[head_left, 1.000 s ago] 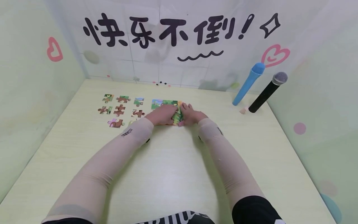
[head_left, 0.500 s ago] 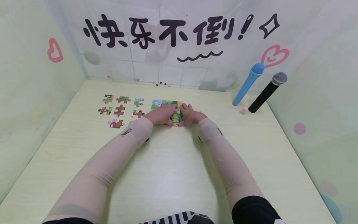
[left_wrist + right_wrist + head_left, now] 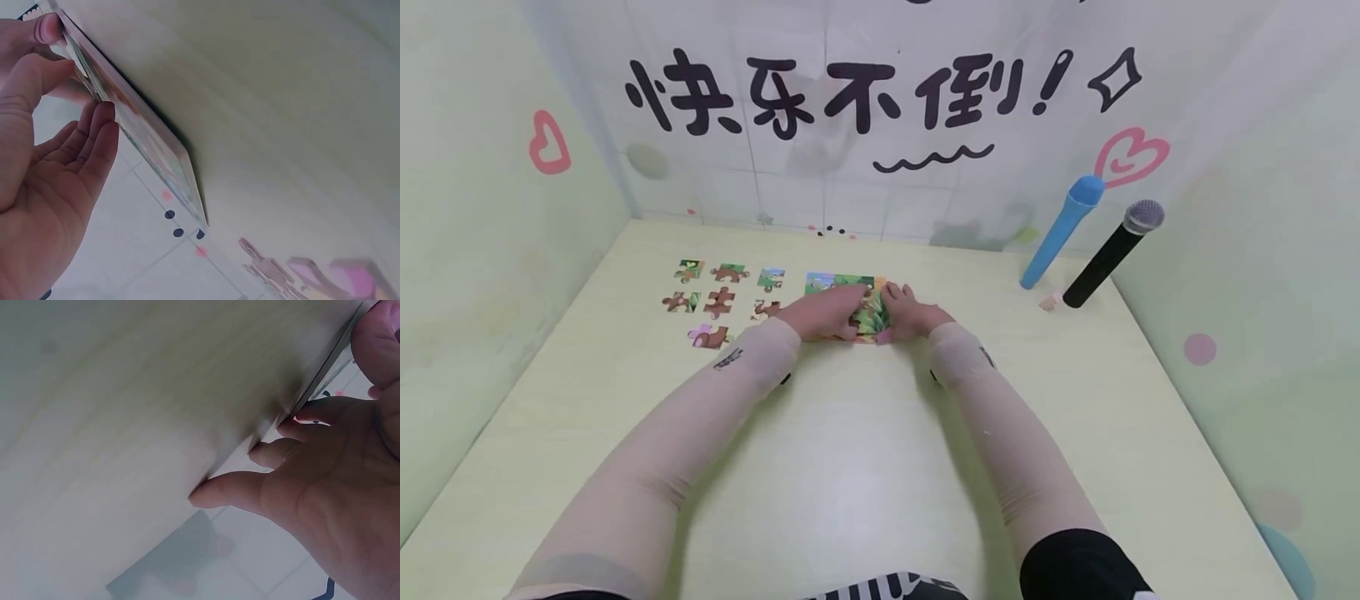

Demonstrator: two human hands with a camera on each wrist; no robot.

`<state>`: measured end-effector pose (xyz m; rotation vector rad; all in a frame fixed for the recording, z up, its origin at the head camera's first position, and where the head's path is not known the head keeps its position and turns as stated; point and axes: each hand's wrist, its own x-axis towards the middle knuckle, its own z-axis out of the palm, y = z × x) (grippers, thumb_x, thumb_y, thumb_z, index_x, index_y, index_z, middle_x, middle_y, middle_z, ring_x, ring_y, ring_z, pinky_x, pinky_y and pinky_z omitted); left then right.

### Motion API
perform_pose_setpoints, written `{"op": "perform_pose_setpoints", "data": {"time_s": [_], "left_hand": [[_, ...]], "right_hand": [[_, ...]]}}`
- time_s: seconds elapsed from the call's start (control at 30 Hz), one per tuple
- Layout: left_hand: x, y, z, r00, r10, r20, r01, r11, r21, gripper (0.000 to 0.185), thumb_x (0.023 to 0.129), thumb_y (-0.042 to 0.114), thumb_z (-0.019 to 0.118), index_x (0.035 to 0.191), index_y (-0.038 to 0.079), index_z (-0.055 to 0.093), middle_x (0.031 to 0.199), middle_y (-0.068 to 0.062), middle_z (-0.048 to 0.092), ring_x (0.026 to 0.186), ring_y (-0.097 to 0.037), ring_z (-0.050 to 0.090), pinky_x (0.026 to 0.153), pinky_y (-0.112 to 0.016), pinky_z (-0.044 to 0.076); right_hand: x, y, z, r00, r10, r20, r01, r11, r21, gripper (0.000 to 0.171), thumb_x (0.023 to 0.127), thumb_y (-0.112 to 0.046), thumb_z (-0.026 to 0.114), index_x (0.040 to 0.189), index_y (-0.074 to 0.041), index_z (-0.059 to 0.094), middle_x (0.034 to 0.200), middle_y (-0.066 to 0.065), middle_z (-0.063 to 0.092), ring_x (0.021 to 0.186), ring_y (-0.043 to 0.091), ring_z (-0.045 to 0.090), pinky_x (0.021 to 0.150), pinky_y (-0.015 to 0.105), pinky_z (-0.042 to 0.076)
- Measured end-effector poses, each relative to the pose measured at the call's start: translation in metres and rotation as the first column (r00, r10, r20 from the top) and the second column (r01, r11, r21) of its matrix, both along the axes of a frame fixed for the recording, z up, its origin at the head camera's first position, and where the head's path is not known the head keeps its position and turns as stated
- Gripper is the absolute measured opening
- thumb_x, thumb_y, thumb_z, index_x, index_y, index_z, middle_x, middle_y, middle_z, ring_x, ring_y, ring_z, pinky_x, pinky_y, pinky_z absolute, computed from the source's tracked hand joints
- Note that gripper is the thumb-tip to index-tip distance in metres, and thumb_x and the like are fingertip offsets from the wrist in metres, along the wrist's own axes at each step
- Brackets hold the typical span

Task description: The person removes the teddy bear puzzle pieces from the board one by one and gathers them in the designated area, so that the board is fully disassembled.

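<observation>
Pale green walls close off the left and right of a small booth, and the far wall of white tiles (image 3: 820,196) carries large black brush characters (image 3: 842,92), a black squiggle beneath them, and pink hearts (image 3: 1131,154) toward both sides. Below it lies a pale yellow-green wood-grain worktop (image 3: 850,467), bare across its near half.

At the far centre of the worktop sits a partly built colourful cardboard jigsaw panel (image 3: 842,283), lying flat. Both hands meet on it. The left hand (image 3: 820,315) rests on the panel's left part with fingers bent over its edge; the left wrist view shows the thumb and fingers pinching that thin edge. The right hand (image 3: 910,315) touches the panel's right side, and in the right wrist view its fingers (image 3: 294,428) are spread, tips against the board edge and worktop. Between the hands a green leafy part of the picture (image 3: 872,317) shows.

Just left of the panel, loose brown and green jigsaw pieces (image 3: 722,300) lie apart in rows. Far right, a blue toy microphone (image 3: 1063,229) and a black microphone with a grey mesh head (image 3: 1112,254) lean against the wall, with a small pale scrap (image 3: 1048,302) near their bases.
</observation>
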<state>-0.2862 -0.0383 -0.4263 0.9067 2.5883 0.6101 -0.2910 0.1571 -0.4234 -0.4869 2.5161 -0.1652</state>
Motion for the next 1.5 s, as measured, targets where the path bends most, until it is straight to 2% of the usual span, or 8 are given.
{"op": "perform_pose_setpoints", "data": {"time_s": [0.3, 0.43, 0.5, 0.67, 0.97, 1.1, 1.23, 1.5], "left_hand": [[0.002, -0.012, 0.001, 0.998, -0.055, -0.033, 0.056, 0.998, 0.015, 0.055, 0.088, 0.006, 0.07, 0.136, -0.001, 0.045, 0.108, -0.01, 0.06, 0.088, -0.019, 0.054, 0.08, -0.034, 0.049], [0.006, -0.022, 0.003, 0.996, -0.076, -0.035, 0.078, 0.996, 0.052, 0.039, 0.085, -0.002, 0.067, 0.12, -0.004, 0.05, 0.091, -0.01, 0.053, 0.077, -0.018, 0.046, 0.072, -0.033, 0.044], [0.009, -0.028, 0.003, 0.997, -0.071, -0.035, 0.073, 0.996, 0.06, 0.041, 0.083, -0.005, 0.066, 0.122, -0.004, 0.05, 0.086, -0.009, 0.05, 0.073, -0.017, 0.044, 0.069, -0.032, 0.041], [0.014, -0.045, 0.007, 0.999, -0.014, -0.031, 0.015, 0.999, 0.038, 0.067, 0.083, -0.004, 0.071, 0.144, -0.003, 0.043, 0.102, -0.01, 0.059, 0.085, -0.02, 0.051, 0.079, -0.036, 0.047], [0.026, -0.072, 0.017, 0.996, 0.08, 0.046, -0.081, 0.997, 0.017, 0.07, 0.089, 0.004, 0.073, 0.148, 0.0, 0.036, 0.117, -0.01, 0.058, 0.097, -0.024, 0.055, 0.081, -0.039, 0.051], [0.026, -0.086, 0.018, 0.991, 0.105, 0.087, -0.107, 0.994, 0.013, 0.075, 0.092, 0.003, 0.068, 0.155, 0.002, 0.027, 0.126, -0.011, 0.055, 0.09, -0.025, 0.059, 0.075, -0.038, 0.054], [0.028, -0.101, 0.023, 0.99, 0.116, 0.081, -0.118, 0.993, 0.019, 0.076, 0.092, 0.002, 0.067, 0.155, -0.001, 0.025, 0.121, -0.013, 0.055, 0.084, -0.025, 0.057, 0.075, -0.038, 0.052], [0.029, -0.14, 0.029, 0.983, 0.182, 0.003, -0.182, 0.981, 0.063, 0.078, 0.084, -0.001, 0.07, 0.152, -0.004, 0.03, 0.119, -0.009, 0.058, 0.1, -0.028, 0.057, 0.086, -0.041, 0.05]], "right_hand": [[0.001, 0.002, -0.001, 1.0, 0.01, -0.019, -0.01, 1.0, 0.0, 0.1, 0.099, -0.046, 0.062, 0.162, -0.006, -0.005, 0.169, 0.013, -0.011, 0.154, 0.038, -0.011, 0.114, 0.072, 0.018], [0.0, 0.002, -0.002, 1.0, 0.017, -0.011, -0.017, 1.0, -0.01, 0.101, 0.099, -0.047, 0.062, 0.162, -0.005, -0.005, 0.169, 0.014, -0.012, 0.153, 0.038, -0.011, 0.114, 0.071, 0.017], [0.0, 0.002, -0.002, 1.0, 0.015, -0.01, -0.016, 1.0, -0.007, 0.101, 0.099, -0.048, 0.061, 0.162, -0.006, -0.006, 0.169, 0.013, -0.012, 0.153, 0.038, -0.011, 0.114, 0.071, 0.018], [-0.001, 0.001, -0.001, 1.0, 0.003, -0.018, -0.003, 1.0, 0.014, 0.101, 0.099, -0.049, 0.06, 0.162, -0.007, -0.005, 0.169, 0.012, -0.011, 0.154, 0.037, -0.01, 0.114, 0.071, 0.019], [-0.002, 0.001, -0.004, 1.0, 0.003, -0.021, -0.003, 1.0, 0.013, 0.1, 0.098, -0.049, 0.061, 0.162, -0.007, -0.004, 0.169, 0.012, -0.011, 0.154, 0.037, -0.01, 0.11, 0.076, 0.019], [-0.002, 0.001, -0.006, 1.0, 0.006, -0.025, -0.006, 1.0, 0.014, 0.101, 0.098, -0.049, 0.061, 0.162, -0.007, -0.004, 0.169, 0.012, -0.011, 0.154, 0.037, -0.01, 0.11, 0.076, 0.019], [-0.002, 0.002, -0.006, 1.0, 0.008, -0.025, -0.007, 1.0, 0.02, 0.101, 0.099, -0.051, 0.059, 0.162, -0.007, -0.005, 0.169, 0.012, -0.012, 0.154, 0.037, -0.01, 0.111, 0.075, 0.019], [-0.001, 0.002, -0.006, 1.0, 0.007, -0.02, -0.007, 1.0, 0.026, 0.101, 0.098, -0.051, 0.059, 0.162, -0.008, -0.006, 0.169, 0.011, -0.012, 0.154, 0.036, -0.011, 0.11, 0.076, 0.018]]}}
